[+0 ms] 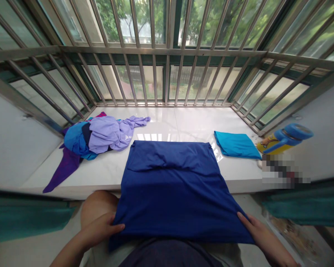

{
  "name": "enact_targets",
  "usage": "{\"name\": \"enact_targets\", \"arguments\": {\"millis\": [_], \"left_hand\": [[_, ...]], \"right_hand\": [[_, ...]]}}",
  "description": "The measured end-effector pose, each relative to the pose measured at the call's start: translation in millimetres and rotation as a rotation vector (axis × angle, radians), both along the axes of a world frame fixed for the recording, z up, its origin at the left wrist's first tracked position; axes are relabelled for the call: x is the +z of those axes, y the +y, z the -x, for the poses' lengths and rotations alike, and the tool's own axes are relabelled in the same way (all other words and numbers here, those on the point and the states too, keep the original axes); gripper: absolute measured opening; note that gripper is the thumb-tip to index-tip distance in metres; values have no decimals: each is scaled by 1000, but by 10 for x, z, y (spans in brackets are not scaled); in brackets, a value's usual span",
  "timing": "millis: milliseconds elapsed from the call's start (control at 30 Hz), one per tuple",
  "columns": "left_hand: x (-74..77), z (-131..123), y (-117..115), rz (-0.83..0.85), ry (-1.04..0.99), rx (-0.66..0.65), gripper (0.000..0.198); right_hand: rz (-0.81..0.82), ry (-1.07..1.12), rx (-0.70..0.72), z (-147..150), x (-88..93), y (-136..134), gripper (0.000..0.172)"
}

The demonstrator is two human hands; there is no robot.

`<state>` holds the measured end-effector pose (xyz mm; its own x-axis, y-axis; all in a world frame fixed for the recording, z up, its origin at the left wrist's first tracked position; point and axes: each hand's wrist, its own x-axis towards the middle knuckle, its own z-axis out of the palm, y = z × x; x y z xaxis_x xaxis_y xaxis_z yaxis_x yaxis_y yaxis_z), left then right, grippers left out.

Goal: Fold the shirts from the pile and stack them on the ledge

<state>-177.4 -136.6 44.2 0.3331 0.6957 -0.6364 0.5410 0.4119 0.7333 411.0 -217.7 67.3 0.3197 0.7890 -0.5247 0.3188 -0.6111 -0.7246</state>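
Note:
A dark blue garment [172,200] spreads from the white window ledge down over its front edge toward my lap. Its far end is folded over on the ledge, with wrinkles along the fold. My left hand [109,226] pinches the garment's near left edge, thumb on top and the other fingers beneath. At the near right edge, my right hand [252,224] grips the cloth the same way. Between the hands the cloth is drawn fairly taut. The fingers under the cloth are hidden.
Loose clothes [108,133] in lilac, blue and purple lie heaped on the ledge [167,122] at left. A folded teal cloth [236,144] lies at right, beside a blue and yellow bottle [284,139]. Metal window bars [167,79] stand behind. Green curtains [28,217] hang at both sides.

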Motion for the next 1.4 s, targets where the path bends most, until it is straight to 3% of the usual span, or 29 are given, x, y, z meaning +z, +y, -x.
{"name": "enact_targets", "arguments": {"millis": [67,167,233,333,400,467,600,700,800,900,1033,1133,1267,1400], "left_hand": [[44,-39,-8,63,-66,-70,39],[121,-26,-19,151,-206,5,39],[162,4,7,198,-317,121,41],[204,18,183,148,-436,428,47],[242,-20,434,70,-467,642,41],[307,-104,799,1,-515,776,33],[474,-413,1733,-228,-734,819,34],[488,-691,2381,-461,-716,752,48],[339,-880,2784,-683,-314,513,60],[139,-918,2930,-777,77,170,69],[45,-789,2972,-891,480,-188,82],[114,-667,3023,-870,567,-308,76],[275,-622,3112,-700,487,-382,57],[596,-687,3242,-636,459,-438,39]], "right_hand": [[-3,-5,20,0,-8,3,48],[-20,71,-56,-7,58,8,50],[-51,183,-143,-11,154,48,56],[-161,313,-230,-25,298,253,73],[-277,376,-270,-49,339,532,73],[-430,461,-315,-78,333,942,59],[-731,612,-308,-79,297,2023,36],[-873,483,-177,38,273,2771,32],[-840,-15,32,228,166,3214,47],[-666,-398,276,383,-22,3327,63],[-529,-552,474,413,-187,3234,67],[-394,-726,632,343,-147,3178,62],[-249,-787,821,271,52,3200,44],[-262,-801,905,256,379,3304,21]]}}
